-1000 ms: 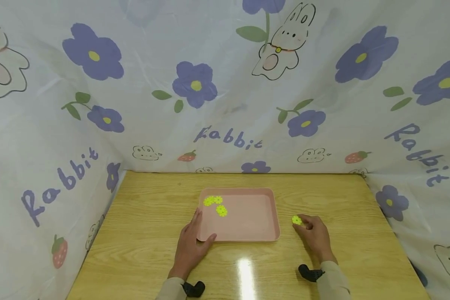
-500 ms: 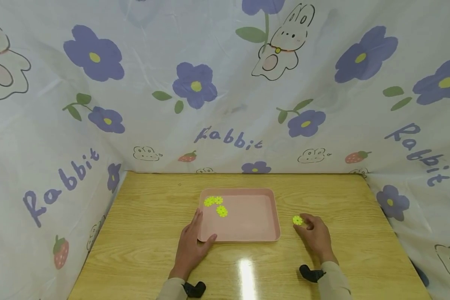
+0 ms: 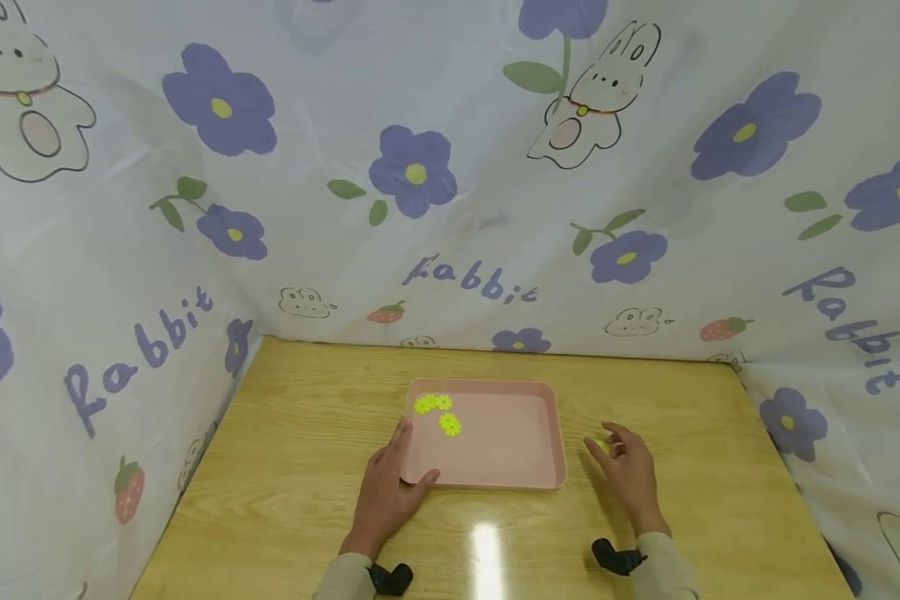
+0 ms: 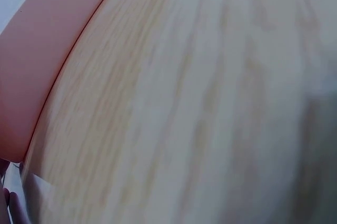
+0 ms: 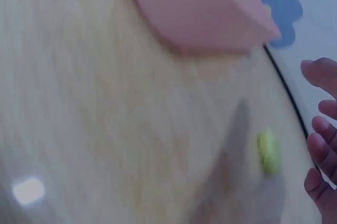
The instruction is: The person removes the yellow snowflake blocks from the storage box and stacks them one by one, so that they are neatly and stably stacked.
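Observation:
A shallow pink tray (image 3: 495, 442) lies on the table, with several yellow-green flower-shaped pieces (image 3: 450, 424) in its left part. My left hand (image 3: 385, 492) rests at the tray's front left corner, fingers straight along the left side and thumb at the front rim. In the left wrist view, the wall of the tray (image 4: 47, 50) shows, with fingertips at the bottom left. To the right of the tray, my right hand (image 3: 630, 475) hovers with thumb and fingers apart. Below its fingers, one flower-shaped piece (image 5: 269, 151) sits on the table, mostly hidden by the hand in the head view.
The wooden table (image 3: 307, 400) backs onto a white curtain (image 3: 480, 167) printed with rabbits and purple flowers, which also hangs along both sides. A bright light reflection falls on the table in front of the tray. Both wrists carry black camera mounts.
My right hand has let go of the flower-shaped piece it pinched, and its thumb and fingers have spread apart. The left hand stays at the tray. The head view has tilted slightly.

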Action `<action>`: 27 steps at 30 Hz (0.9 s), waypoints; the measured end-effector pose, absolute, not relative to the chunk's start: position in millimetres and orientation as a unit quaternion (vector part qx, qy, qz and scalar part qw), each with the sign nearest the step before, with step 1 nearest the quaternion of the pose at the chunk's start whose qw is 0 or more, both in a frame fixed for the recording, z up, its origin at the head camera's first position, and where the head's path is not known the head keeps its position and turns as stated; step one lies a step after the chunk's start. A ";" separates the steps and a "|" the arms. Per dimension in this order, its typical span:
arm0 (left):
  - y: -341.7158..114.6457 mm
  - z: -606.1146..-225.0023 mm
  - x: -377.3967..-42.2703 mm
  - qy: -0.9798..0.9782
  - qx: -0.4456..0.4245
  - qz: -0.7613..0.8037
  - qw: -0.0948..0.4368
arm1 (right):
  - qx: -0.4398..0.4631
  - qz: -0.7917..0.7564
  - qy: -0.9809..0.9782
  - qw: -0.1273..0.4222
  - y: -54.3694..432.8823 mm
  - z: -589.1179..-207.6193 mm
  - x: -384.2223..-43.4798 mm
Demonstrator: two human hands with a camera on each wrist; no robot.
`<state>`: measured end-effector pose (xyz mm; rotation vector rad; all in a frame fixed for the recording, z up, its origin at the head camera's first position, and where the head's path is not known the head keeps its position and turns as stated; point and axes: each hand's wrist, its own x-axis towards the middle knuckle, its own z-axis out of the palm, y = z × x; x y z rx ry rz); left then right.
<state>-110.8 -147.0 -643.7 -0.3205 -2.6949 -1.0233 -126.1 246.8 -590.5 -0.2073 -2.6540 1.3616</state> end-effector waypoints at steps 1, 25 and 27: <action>-147.4 -643.6 -110.6 -0.923 -0.110 -0.349 0.121 | -0.059 0.455 -0.884 0.088 239.5 -588.4 -129.9; -150.6 -646.3 -108.0 -0.925 -0.119 -0.326 0.153 | 0.140 0.447 -0.883 -0.007 57.3 -601.8 -191.1; -151.9 -646.6 -107.6 -0.925 -0.120 -0.325 0.157 | 0.135 0.432 -0.892 -0.020 49.3 -603.5 -192.6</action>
